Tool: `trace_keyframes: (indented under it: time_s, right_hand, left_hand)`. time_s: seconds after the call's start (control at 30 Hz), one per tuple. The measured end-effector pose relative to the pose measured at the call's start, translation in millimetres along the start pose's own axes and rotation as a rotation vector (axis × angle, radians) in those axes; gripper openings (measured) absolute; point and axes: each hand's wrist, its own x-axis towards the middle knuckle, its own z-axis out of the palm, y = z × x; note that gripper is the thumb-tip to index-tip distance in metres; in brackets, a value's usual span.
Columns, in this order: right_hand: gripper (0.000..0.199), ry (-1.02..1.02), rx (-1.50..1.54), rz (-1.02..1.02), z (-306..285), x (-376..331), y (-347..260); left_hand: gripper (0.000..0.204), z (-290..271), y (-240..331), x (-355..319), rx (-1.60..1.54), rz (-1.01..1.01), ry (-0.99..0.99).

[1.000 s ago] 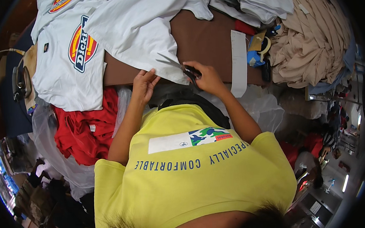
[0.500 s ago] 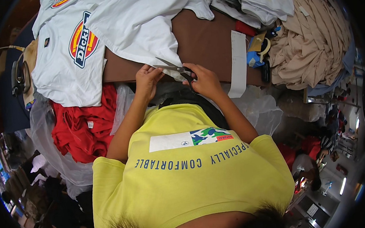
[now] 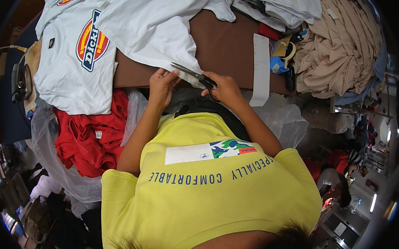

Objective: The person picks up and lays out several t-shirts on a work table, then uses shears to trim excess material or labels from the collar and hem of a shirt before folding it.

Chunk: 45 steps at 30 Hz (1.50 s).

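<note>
A white garment [image 3: 157, 35] is spread over the table, its near end hanging toward me at the table's front edge. My left hand [image 3: 162, 88] is closed at that edge, thumb and fingers pinching the cloth. In my right hand [image 3: 225, 90] is a pair of black-handled scissors [image 3: 191, 73], with fingers through the handle loops. The blades point left across the garment's edge and look closed together, their tips just above my left fingertips. To the left lies a white T-shirt [image 3: 64, 82] with a large red, yellow and blue printed emblem.
The brown tabletop [image 3: 226, 45] carries a long white paper strip [image 3: 260, 70], a tape roll [image 3: 290, 51] and folded white garments [image 3: 288, 2]. A beige cloth heap [image 3: 336, 47] stands right; an iron [image 3: 19, 83] sits left. Red garments [image 3: 91, 140] in clear plastic hang below the front edge.
The scissor blades were spread apart around the cloth edge and have come together. My right hand has turned slightly and shifted a little right. My left hand keeps nearly the same place.
</note>
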Motion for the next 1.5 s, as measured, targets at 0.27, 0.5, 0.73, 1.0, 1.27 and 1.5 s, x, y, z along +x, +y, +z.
trace_keyframes:
  time_s: [0.27,0.5,0.73,1.0,1.27,1.5]
  right_hand:
    - [0.052,0.029,-0.241,0.014,-5,-2,-26]
    - [0.055,-0.018,-0.246,0.032,-3,12,-40]
    - [0.044,0.033,-0.067,0.018,9,5,-11]
    - [0.055,0.04,-0.218,0.05,4,10,-36]
    - [0.048,-0.043,-0.196,0.098,5,21,-42]
    - [0.046,0.007,-0.105,0.039,9,14,-35]
  left_hand:
    - [0.027,-9,3,6,-0.025,0.044,0.012]
    - [0.029,-8,8,5,-0.006,0.06,-0.028]
    - [0.028,-13,11,10,-0.052,0.033,-0.026]
    - [0.03,-17,15,12,-0.045,0.073,-0.015]
    - [0.029,-18,16,12,-0.031,0.087,-0.024]
    - [0.029,-26,21,20,-0.058,0.083,-0.004]
